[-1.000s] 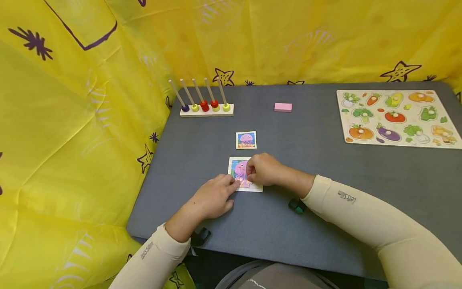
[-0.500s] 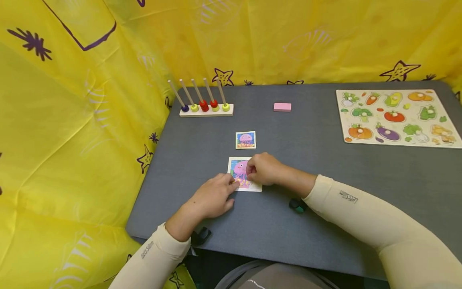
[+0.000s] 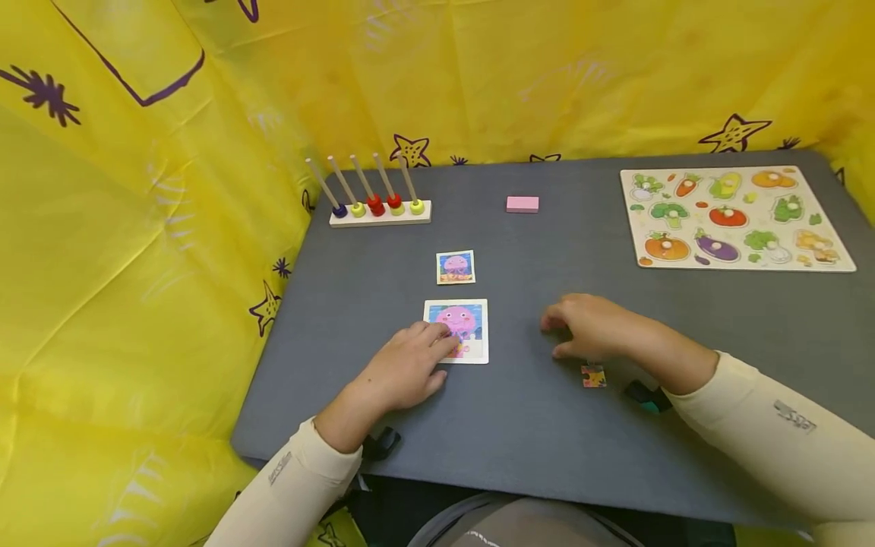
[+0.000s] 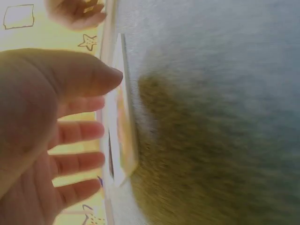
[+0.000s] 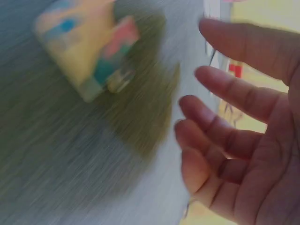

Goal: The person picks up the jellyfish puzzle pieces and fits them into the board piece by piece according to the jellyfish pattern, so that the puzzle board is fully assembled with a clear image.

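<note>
A square jigsaw puzzle (image 3: 481, 323) with a pink jellyfish picture and a pale frame lies on the table. Its lower right part shows bare white. My left hand (image 3: 406, 368) rests its fingertips on the lower left of that puzzle, fingers loose; in the left wrist view the puzzle (image 4: 124, 140) appears edge-on beside the thumb. Off to the right, my right hand (image 3: 591, 328) hovers with thumb and fingers apart and nothing between them. Just below it lies a jigsaw piece (image 3: 593, 376), yellow and orange. Blurred, colourful pieces (image 5: 89, 47) show near the fingers in the right wrist view.
Above the puzzle lies a small jellyfish picture card (image 3: 456, 267). Farther back are a peg stand with coloured rings (image 3: 380, 215) and a pink block (image 3: 522, 204). A vegetable knob puzzle board (image 3: 738, 220) occupies the right. Yellow cloth (image 3: 478, 83) hangs behind.
My right hand has left the puzzle and moved right, uncovering its white lower right area and the loose piece on the table. The left hand stays on the puzzle; the head view has shifted slightly.
</note>
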Motion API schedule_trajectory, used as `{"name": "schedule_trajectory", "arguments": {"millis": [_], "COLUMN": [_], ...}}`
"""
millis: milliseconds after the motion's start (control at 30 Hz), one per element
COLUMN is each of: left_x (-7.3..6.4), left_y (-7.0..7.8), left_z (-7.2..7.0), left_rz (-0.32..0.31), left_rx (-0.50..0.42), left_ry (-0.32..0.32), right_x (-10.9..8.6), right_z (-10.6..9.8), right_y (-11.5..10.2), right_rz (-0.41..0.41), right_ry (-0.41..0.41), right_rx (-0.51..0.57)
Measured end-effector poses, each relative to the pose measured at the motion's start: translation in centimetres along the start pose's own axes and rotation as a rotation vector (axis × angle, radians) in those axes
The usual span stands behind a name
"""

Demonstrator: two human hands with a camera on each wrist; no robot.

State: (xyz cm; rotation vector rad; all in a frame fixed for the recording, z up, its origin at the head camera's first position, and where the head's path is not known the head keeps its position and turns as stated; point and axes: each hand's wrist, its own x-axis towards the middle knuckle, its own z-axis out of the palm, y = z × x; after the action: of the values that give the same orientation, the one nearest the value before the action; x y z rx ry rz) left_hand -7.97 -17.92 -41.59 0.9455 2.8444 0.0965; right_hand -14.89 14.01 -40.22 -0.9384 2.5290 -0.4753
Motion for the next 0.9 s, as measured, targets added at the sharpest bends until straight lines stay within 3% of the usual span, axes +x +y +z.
{"name": "schedule_trajectory", "arguments": {"millis": [133, 400, 700, 900], "left_x": [1.0, 2.8, 3.5, 3.8], "left_y": [-0.3, -1.4, -2.1, -2.2], "left_z": [-0.3, -0.2, 0.1, 0.2], "left_rz": [-0.023, -0.033, -0.002, 0.014], "left_rx": [0.014, 0.017, -0.050, -0.077], "left_ry": [-0.033, -0.110, -0.090, -0.072], "right_x": [-2.6, -5.1, -5.3, -3.2], "right_z": [0.4, 2.6, 3.5, 3.4], "right_y": [1.5, 2.9, 2.6, 1.3], "right_rz": [0.048, 0.058, 0.043, 0.041], "right_ry": [-0.018, 0.118, 0.230, 0.290], "right_rx": [0.018, 0.071, 0.114, 0.168]}}
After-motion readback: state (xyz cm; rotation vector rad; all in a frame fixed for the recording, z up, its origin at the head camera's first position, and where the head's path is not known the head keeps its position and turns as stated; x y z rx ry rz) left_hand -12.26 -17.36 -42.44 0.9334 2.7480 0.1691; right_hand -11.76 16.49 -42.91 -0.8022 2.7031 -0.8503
